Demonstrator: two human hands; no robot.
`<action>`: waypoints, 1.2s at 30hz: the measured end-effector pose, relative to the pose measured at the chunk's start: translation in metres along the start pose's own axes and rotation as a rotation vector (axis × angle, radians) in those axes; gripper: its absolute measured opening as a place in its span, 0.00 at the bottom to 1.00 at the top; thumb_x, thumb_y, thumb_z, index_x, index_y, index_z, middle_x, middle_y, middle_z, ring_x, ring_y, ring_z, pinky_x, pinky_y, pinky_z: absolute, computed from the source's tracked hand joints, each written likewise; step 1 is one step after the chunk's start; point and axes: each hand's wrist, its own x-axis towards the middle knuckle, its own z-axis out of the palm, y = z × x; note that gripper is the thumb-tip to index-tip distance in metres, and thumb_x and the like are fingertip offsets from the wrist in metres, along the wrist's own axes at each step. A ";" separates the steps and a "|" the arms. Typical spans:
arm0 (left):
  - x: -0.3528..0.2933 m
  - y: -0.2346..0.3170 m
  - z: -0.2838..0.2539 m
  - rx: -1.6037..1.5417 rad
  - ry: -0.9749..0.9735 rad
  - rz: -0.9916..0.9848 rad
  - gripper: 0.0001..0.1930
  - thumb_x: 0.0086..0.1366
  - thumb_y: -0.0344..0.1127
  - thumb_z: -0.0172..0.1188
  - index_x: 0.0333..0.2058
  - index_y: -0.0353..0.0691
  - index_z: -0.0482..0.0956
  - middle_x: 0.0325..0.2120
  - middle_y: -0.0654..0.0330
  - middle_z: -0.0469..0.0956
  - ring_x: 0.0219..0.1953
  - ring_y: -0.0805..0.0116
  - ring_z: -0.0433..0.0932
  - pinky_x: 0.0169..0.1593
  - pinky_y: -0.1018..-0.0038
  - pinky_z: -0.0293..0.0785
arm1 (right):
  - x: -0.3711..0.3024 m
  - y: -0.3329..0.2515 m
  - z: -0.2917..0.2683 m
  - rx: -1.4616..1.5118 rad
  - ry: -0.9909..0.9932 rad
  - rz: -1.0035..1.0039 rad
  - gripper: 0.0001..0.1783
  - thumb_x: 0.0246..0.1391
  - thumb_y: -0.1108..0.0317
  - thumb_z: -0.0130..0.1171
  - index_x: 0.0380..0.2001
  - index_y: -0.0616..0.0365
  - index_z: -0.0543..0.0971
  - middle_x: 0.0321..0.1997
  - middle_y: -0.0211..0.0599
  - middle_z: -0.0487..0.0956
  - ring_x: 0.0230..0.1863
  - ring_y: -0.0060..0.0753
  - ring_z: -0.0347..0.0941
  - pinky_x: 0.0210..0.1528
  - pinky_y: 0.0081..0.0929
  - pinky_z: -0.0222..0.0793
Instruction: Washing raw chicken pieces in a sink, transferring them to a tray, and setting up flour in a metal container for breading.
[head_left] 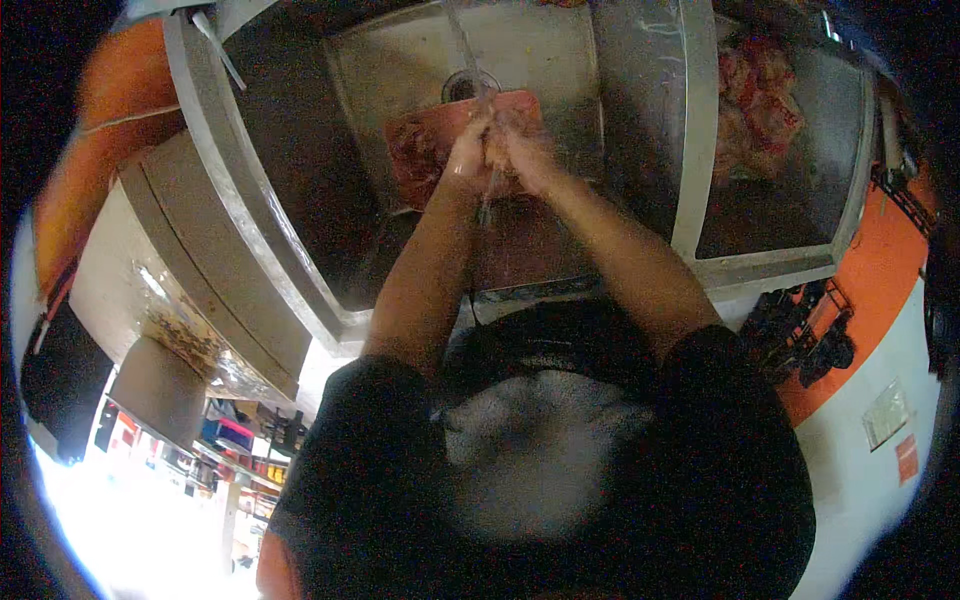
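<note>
Both my arms reach forward over a deep metal sink (640, 130), and my hands meet under a thin stream of running water (468, 50). My left hand (468, 152) is closed against a small pale-orange piece (497, 152), its kind too blurred to make out. Pressed to the same piece from the other side is my right hand (532, 162), smeared by motion but with its fingers curled in. Below and around the hands sits a pinkish-red tub (518, 101) with what looks like raw meat (415, 150) at its left side.
A second basin (780, 225) on the right holds a heap of raw meat (760, 95). A raised metal rim (697, 130) divides the two basins. At left stands a large pale appliance (175, 250); a dark rack (805, 325) hangs on the orange wall at right.
</note>
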 end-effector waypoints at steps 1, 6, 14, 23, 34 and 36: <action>-0.002 -0.004 -0.007 0.048 0.024 -0.121 0.20 0.64 0.46 0.48 0.45 0.35 0.70 0.37 0.56 0.75 0.39 0.63 0.73 0.39 0.68 0.71 | 0.002 0.005 0.001 0.108 -0.028 0.116 0.17 0.59 0.56 0.44 0.39 0.59 0.72 0.35 0.36 0.74 0.33 0.27 0.71 0.37 0.27 0.68; -0.016 -0.005 0.016 0.675 0.168 0.351 0.16 0.63 0.43 0.50 0.38 0.33 0.72 0.30 0.59 0.75 0.29 0.69 0.72 0.33 0.74 0.70 | -0.018 -0.012 0.001 0.395 -0.091 0.314 0.19 0.59 0.53 0.42 0.38 0.58 0.72 0.36 0.34 0.73 0.34 0.28 0.69 0.37 0.29 0.68; 0.006 -0.002 0.018 1.083 0.557 0.619 0.19 0.64 0.46 0.49 0.28 0.32 0.74 0.16 0.54 0.72 0.19 0.58 0.71 0.27 0.65 0.68 | -0.014 0.034 0.005 0.069 -0.105 -0.162 0.25 0.59 0.51 0.41 0.52 0.57 0.66 0.49 0.34 0.70 0.50 0.32 0.66 0.50 0.35 0.64; -0.019 0.008 0.012 1.733 0.177 1.091 0.22 0.63 0.47 0.43 0.43 0.32 0.71 0.39 0.41 0.72 0.41 0.39 0.70 0.44 0.54 0.65 | -0.038 -0.066 0.000 0.353 -0.310 0.457 0.28 0.60 0.45 0.37 0.51 0.57 0.67 0.46 0.35 0.72 0.45 0.31 0.70 0.44 0.32 0.68; -0.056 0.013 -0.030 1.487 0.017 0.690 0.25 0.63 0.48 0.45 0.49 0.31 0.66 0.41 0.41 0.70 0.46 0.44 0.68 0.49 0.56 0.63 | -0.004 -0.037 -0.004 -0.134 -0.549 0.412 0.26 0.59 0.45 0.40 0.48 0.54 0.70 0.41 0.34 0.73 0.35 0.24 0.71 0.41 0.36 0.67; -0.051 0.025 -0.052 1.298 -0.004 0.551 0.24 0.63 0.49 0.46 0.46 0.32 0.70 0.39 0.41 0.71 0.45 0.44 0.68 0.48 0.57 0.63 | -0.017 -0.058 -0.003 -0.533 -0.679 0.125 0.28 0.59 0.44 0.39 0.53 0.53 0.67 0.43 0.35 0.73 0.37 0.26 0.72 0.43 0.35 0.66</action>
